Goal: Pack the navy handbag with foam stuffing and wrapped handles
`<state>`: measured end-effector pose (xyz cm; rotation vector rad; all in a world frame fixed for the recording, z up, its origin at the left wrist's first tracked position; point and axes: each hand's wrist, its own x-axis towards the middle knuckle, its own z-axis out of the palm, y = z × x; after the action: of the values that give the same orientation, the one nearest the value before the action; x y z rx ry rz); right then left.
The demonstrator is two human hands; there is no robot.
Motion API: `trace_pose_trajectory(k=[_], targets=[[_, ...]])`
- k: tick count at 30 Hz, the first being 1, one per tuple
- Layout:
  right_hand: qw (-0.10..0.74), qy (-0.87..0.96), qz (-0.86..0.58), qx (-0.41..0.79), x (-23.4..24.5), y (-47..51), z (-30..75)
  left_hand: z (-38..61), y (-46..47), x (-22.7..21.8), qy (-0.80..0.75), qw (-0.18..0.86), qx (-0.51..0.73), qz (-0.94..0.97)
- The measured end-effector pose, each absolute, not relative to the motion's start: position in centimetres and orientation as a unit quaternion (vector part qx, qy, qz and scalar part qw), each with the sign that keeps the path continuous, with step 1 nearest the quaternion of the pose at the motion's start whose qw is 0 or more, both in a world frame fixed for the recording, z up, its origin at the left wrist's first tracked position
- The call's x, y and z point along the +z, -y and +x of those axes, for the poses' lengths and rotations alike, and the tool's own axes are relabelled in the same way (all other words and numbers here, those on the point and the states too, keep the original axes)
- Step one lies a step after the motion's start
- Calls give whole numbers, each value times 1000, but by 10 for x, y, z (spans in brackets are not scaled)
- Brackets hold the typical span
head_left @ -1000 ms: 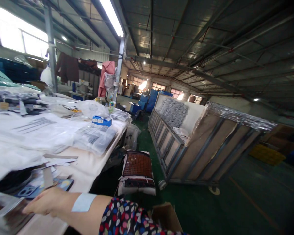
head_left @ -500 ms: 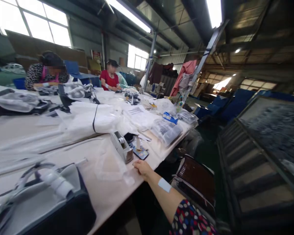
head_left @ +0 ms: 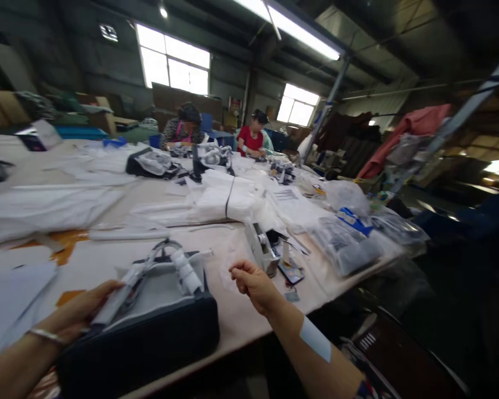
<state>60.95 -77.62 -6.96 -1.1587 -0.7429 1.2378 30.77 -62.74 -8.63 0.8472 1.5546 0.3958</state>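
Note:
At the table's near edge sits a dark handbag (head_left: 158,335) with a light grey top and its handle (head_left: 186,271) wrapped in white padding. My left hand (head_left: 85,310) grips the bag's left end, the thumb on top and the other fingers partly hidden. Beyond the bag's right side, my right hand (head_left: 253,282) is raised over the table with its fingers curled into a pinch. Whether anything small is between those fingertips I cannot make out. Close behind it are a tape dispenser (head_left: 261,246) and a thin clear plastic sheet (head_left: 228,269).
A phone (head_left: 291,272) lies right of the dispenser. White wrapping stacks (head_left: 224,202) and plastic-packed goods (head_left: 343,244) cover the table further back. Two people (head_left: 183,130) work at the far side. A brown case-like object (head_left: 393,352) stands below the table's right edge.
My view has swung left. My left hand has come into view at the bag. My right hand has lifted from beside the phone and dispenser and moved towards the bag.

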Motion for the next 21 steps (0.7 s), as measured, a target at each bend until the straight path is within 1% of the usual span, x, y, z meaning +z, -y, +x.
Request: trace_pose_trajectory(k=[1,2,5,8,12,17,21], targets=[[587,339,-495,544,-61,766,599,301,626,-89,-641,684,141,320],[569,359,-492,553,-55,756,587,296,624,-91,-603,725,142,301],[503,414,-498,573,-48,723,547,291,618,-99,-555,766,181,268],[418,460,-527,579,-60,691,505,287,615,-107,-539,774,200,265],[306,526,-599,521,-81,658,466,284,615,-117,-516,774,222,292],[275,571,-622,460,-88,632,446,285,617,-117,-540,733,232,342],[242,597,-634,427,-89,623,438,285,619,-116,-539,721,250,355]])
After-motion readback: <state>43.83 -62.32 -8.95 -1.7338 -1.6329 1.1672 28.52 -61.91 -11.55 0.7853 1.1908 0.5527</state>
